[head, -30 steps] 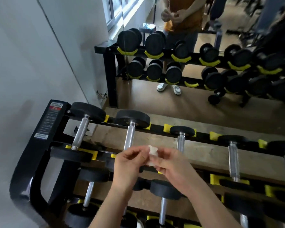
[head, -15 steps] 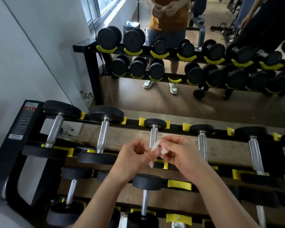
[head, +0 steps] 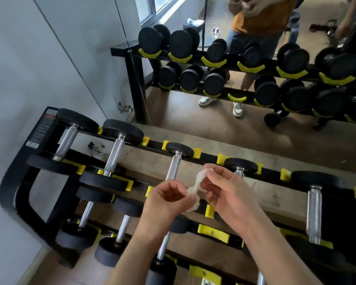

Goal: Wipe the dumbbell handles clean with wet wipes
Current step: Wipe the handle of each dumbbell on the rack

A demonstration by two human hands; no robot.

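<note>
A small white wet wipe is stretched between my two hands above the dumbbell rack. My left hand pinches its lower end and my right hand pinches its upper end. Under the hands, black dumbbells with chrome handles lie across the top tier. One handle shows just behind the wipe, with others further left and one at the right. Neither hand touches a handle.
The rack has black rails with yellow cradles and lower tiers holding more dumbbells. A white wall is at the left. A mirror ahead reflects the rack and a standing person.
The wipe was bunched between my fingertips; now it is pulled out longer between the two hands. The view has shifted, so the rack sits differently in the picture.
</note>
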